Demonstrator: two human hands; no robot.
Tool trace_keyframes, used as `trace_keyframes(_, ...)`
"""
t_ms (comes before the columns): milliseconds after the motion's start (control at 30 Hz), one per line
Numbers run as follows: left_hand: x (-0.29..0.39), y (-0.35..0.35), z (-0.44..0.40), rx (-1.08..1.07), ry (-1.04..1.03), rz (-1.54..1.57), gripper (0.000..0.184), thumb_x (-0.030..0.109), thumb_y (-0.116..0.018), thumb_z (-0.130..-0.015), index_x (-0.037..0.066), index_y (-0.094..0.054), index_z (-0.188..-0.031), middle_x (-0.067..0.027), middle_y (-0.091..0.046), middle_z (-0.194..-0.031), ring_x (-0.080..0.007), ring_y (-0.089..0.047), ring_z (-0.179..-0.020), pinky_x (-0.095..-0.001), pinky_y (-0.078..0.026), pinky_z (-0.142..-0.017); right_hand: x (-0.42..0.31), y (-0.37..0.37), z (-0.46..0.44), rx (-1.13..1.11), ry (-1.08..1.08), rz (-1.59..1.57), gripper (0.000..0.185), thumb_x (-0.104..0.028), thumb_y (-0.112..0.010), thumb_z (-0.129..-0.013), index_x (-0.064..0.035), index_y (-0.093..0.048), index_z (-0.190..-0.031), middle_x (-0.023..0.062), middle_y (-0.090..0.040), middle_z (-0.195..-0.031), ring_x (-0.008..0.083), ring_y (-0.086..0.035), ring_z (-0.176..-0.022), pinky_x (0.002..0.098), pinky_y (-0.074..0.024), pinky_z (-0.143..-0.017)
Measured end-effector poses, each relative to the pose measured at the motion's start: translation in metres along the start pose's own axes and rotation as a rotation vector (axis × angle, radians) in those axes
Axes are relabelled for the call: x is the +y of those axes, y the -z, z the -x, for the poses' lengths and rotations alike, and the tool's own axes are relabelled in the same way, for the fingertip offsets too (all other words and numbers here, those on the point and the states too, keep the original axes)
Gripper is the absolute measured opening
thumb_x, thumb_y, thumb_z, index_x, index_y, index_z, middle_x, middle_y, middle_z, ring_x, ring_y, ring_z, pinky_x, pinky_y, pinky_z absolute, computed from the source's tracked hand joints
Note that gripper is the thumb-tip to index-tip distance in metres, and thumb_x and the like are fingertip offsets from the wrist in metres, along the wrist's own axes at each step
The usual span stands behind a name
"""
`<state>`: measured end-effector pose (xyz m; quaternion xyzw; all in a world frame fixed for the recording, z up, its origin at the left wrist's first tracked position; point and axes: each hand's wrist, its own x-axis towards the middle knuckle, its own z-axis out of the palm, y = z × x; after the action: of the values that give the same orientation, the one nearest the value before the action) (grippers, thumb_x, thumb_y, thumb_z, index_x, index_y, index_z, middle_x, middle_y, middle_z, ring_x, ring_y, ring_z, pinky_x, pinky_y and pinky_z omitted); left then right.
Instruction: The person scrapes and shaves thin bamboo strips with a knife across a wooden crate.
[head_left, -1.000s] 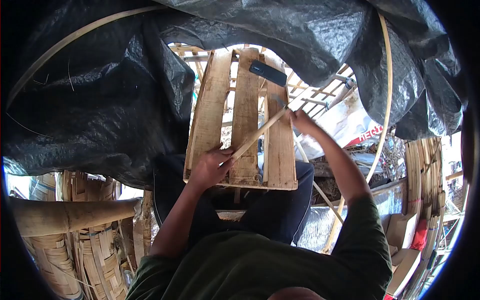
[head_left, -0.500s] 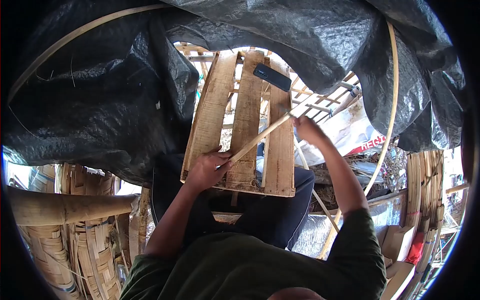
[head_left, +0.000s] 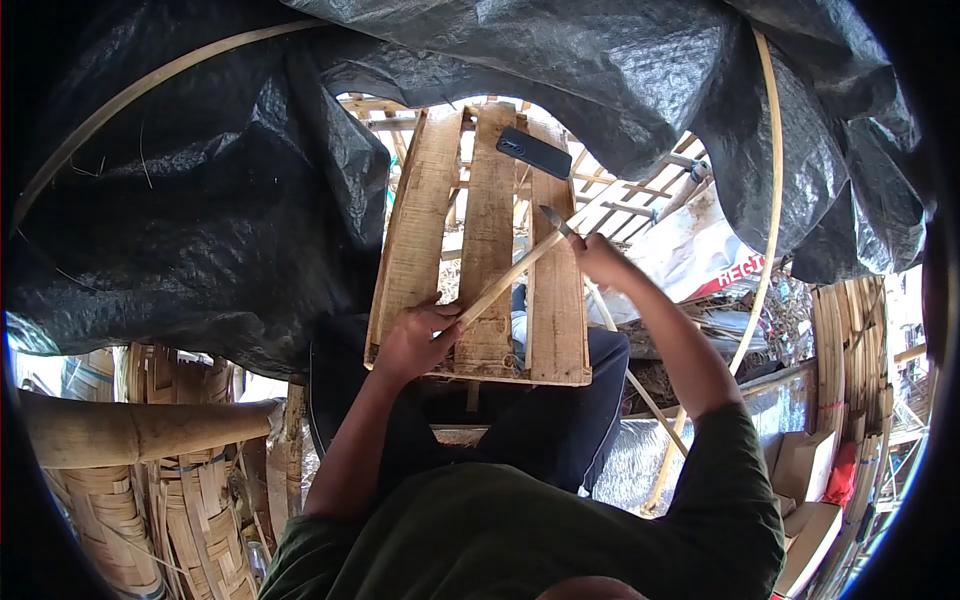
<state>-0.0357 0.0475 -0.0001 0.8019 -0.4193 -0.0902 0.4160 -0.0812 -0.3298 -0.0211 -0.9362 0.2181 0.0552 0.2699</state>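
Left grip [head_left: 415, 340] pinches the strip [head_left: 510, 281] low down; right grip [head_left: 601, 261] clasps a knife [head_left: 555, 219].

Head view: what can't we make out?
All in the head view:
Handle of the knife: mostly covered by the right grip.
Near end of the stick: covered by the left grip.
Blade-to-stick contact: too small.
Screen of the phone: faces down.

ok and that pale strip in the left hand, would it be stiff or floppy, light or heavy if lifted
Probably fairly stiff: the strip looks straight from the left hand across the slatted boards, with no visible sag. It also seems likely to be light for its length, since it looks slim.
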Motion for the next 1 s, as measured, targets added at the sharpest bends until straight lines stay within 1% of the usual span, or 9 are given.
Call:
trace_keyframes(100, -0.003, -0.002, 0.002, 0.022, -0.008, 0.000, 0.016, 0.015, -0.071, -0.087, 0.000, -0.074, -0.089, -0.0150, -0.072, -0.103, -0.0314, -0.069, -0.096, -0.0392, -0.053, -0.094, -0.020, 0.033, 0.004, -0.197, -0.242, -0.053, 0.053, -0.044, -0.043, -0.102, 0.0067, -0.060, -0.104, 0.0117, -0.059, -0.063, 0.0226, -0.056, -0.045, 0.0387, -0.0476, -0.042)
trace_keyframes(300, -0.002, -0.002, 0.004, 0.055, 0.003, 0.012, 0.016, 0.015, -0.071, -0.087, 0.000, -0.074, -0.092, -0.0157, -0.072, -0.102, -0.0317, -0.069, -0.095, -0.0385, -0.053, -0.094, -0.005, 0.027, -0.006, -0.294, -0.193, -0.050, 0.062, -0.055, -0.043, -0.101, 0.0052, -0.059, -0.095, 0.0089, -0.056, -0.057, 0.0185, -0.050, -0.040, 0.0365, -0.0435, -0.039)
trace_keyframes(367, -0.005, -0.005, 0.001, 0.067, 0.014, 0.028, 0.013, 0.012, -0.071, -0.087, -0.001, -0.074, -0.087, -0.0176, -0.072, -0.098, -0.0309, -0.070, -0.092, -0.0380, -0.054, -0.090, -0.005, 0.040, -0.006, 0.012, -0.312, -0.060, 0.062, -0.058, -0.043, -0.100, 0.0022, -0.059, -0.093, 0.0069, -0.054, -0.056, 0.0177, -0.048, -0.039, 0.0367, -0.0432, -0.039)
trace_keyframes(500, -0.015, -0.007, 0.002, 0.085, -0.063, 0.018, 0.016, 0.015, -0.072, -0.086, 0.000, -0.074, -0.089, -0.0140, -0.073, -0.100, -0.0321, -0.070, -0.090, -0.0375, -0.052, -0.098, -0.006, 0.014, 0.006, -0.211, -0.166, -0.054, 0.065, -0.059, -0.041, -0.099, 0.0033, -0.059, -0.092, 0.0041, -0.048, -0.055, 0.0173, -0.050, -0.043, 0.0372, -0.0439, -0.040)
trace_keyframes(767, -0.009, -0.007, 0.002, 0.071, -0.030, 0.024, 0.018, 0.016, -0.073, -0.085, -0.002, -0.072, -0.084, -0.0132, -0.073, -0.100, -0.0331, -0.069, -0.083, -0.0371, -0.054, -0.091, -0.007, 0.048, -0.003, -0.331, -0.387, -0.251, 0.051, -0.047, -0.045, -0.102, -0.0039, -0.050, -0.076, -0.0026, -0.039, -0.053, 0.0116, -0.035, -0.038, 0.0306, -0.0285, -0.032)
trace_keyframes(833, -0.010, -0.007, 0.001, 0.100, -0.041, -0.007, 0.018, 0.016, -0.073, -0.085, -0.002, -0.072, -0.083, -0.0131, -0.073, -0.100, -0.0325, -0.069, -0.083, -0.0372, -0.055, -0.087, -0.009, 0.051, 0.001, 0.115, -0.358, -0.305, 0.045, -0.042, -0.043, -0.103, -0.0058, -0.048, -0.076, -0.0039, -0.040, -0.053, 0.0092, -0.031, -0.037, 0.0298, -0.0203, -0.032)
trace_keyframes(900, -0.011, -0.008, 0.002, 0.110, -0.033, 0.011, 0.019, 0.017, -0.073, -0.086, -0.002, -0.073, -0.083, -0.0131, -0.073, -0.101, -0.0317, -0.070, -0.084, -0.0381, -0.056, -0.081, -0.020, 0.014, 0.022, -0.044, -0.163, -0.180, 0.041, -0.038, -0.040, -0.105, -0.0065, -0.047, -0.079, -0.0051, -0.040, -0.053, 0.0090, -0.031, -0.037, 0.0300, -0.0195, -0.033)
trace_keyframes(933, -0.011, -0.007, 0.001, 0.110, -0.035, 0.009, 0.019, 0.017, -0.073, -0.086, -0.002, -0.073, -0.083, -0.0131, -0.073, -0.101, -0.0317, -0.070, -0.084, -0.0381, -0.056, -0.081, -0.037, 0.021, 0.030, -0.355, -0.406, -0.549, 0.036, -0.033, -0.039, -0.104, -0.0025, -0.049, -0.087, 0.0000, -0.047, -0.059, 0.0118, -0.040, -0.040, 0.0313, -0.0277, -0.032)
trace_keyframes(1000, -0.011, -0.008, 0.002, 0.112, 0.003, 0.016, 0.019, 0.018, -0.073, -0.086, -0.001, -0.073, -0.084, -0.0130, -0.073, -0.102, -0.0311, -0.070, -0.084, -0.0376, -0.056, -0.081, -0.015, 0.041, 0.006, -0.246, -0.377, -0.472, 0.036, -0.032, -0.039, -0.104, -0.0018, -0.051, -0.089, 0.0016, -0.049, -0.061, 0.0122, -0.043, -0.042, 0.0310, -0.0316, -0.033)
